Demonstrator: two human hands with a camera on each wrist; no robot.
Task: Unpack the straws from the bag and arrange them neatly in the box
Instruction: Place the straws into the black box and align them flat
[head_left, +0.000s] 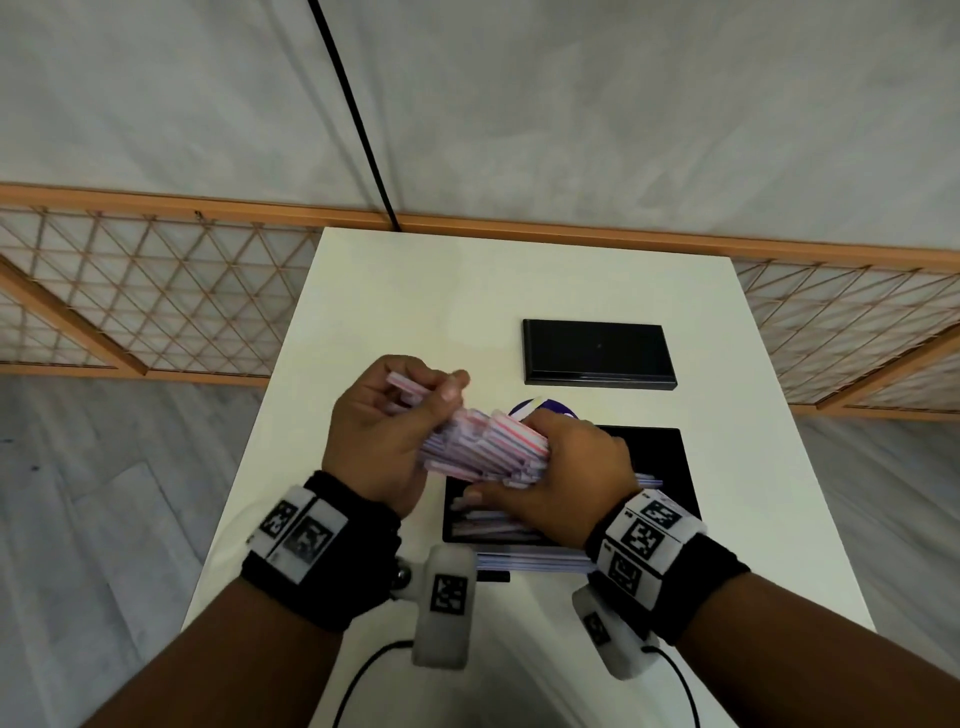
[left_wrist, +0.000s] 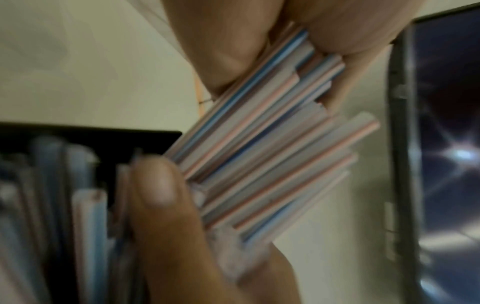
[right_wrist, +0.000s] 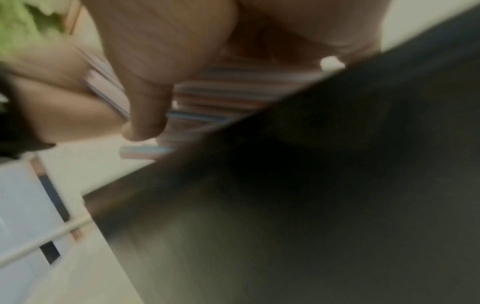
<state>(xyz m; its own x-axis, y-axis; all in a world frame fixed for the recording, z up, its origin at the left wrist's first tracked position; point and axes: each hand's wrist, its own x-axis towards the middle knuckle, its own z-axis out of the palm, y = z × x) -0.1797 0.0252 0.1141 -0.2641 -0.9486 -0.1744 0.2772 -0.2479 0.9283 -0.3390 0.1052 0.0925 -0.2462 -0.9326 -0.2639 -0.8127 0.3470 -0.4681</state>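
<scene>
A bundle of red, blue and white striped straws (head_left: 485, 447) (left_wrist: 265, 156) (right_wrist: 233, 96) is held above the open black box (head_left: 670, 457) (left_wrist: 91, 133) (right_wrist: 337, 164). My left hand (head_left: 395, 431) grips the bundle's left end, thumb and fingers curled round it. My right hand (head_left: 566, 478) wraps the right end from above, just over the box. More straws (head_left: 488, 522) (left_wrist: 88, 226) lie lengthwise inside the box. Further straws (head_left: 530, 564) lie on the table along the box's near edge. A purple and white bag (head_left: 540, 408) peeks out behind my right hand.
The black box lid (head_left: 597, 353) (left_wrist: 446, 144) lies on the white table (head_left: 415, 291) behind the box. The table's edges drop to a grey floor on both sides. A wooden lattice screen (head_left: 156, 301) stands beyond the far edge. Cables trail near my wrists.
</scene>
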